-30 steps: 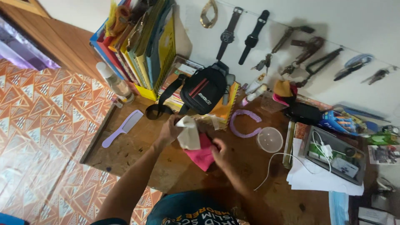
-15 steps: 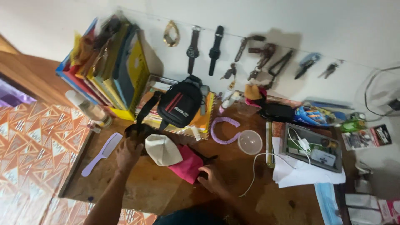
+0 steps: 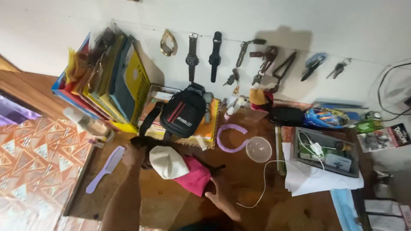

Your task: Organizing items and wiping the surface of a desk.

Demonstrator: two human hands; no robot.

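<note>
My left hand (image 3: pixel 133 154) rests on the wooden desk (image 3: pixel 171 205) with its fingers curled at the loop of a black strap (image 3: pixel 141 141). Whether it grips the strap is unclear. Right beside it lies a white cap-like cloth (image 3: pixel 168 161), partly over a pink cloth (image 3: pixel 195 177). My right hand (image 3: pixel 217 194) holds the pink cloth's near edge. A thin dark piece (image 3: pixel 216 167) sticks out from under the pink cloth. The strap runs up to a black pouch bag (image 3: pixel 183 113) lying on a stack of books.
A purple comb (image 3: pixel 105 169) lies left of my left hand, and a bottle (image 3: pixel 92 125) stands behind it. A purple headband (image 3: pixel 229 139), a clear round lid (image 3: pixel 258 149) and a white cable (image 3: pixel 265 179) lie right. Files (image 3: pixel 107 81), hanging watches (image 3: pixel 191 55) and a tray (image 3: pixel 327 152) crowd the back.
The white cloth left my left hand and now lies on the pink cloth. My left hand moved left to the black strap. My right hand slid nearer along the pink cloth.
</note>
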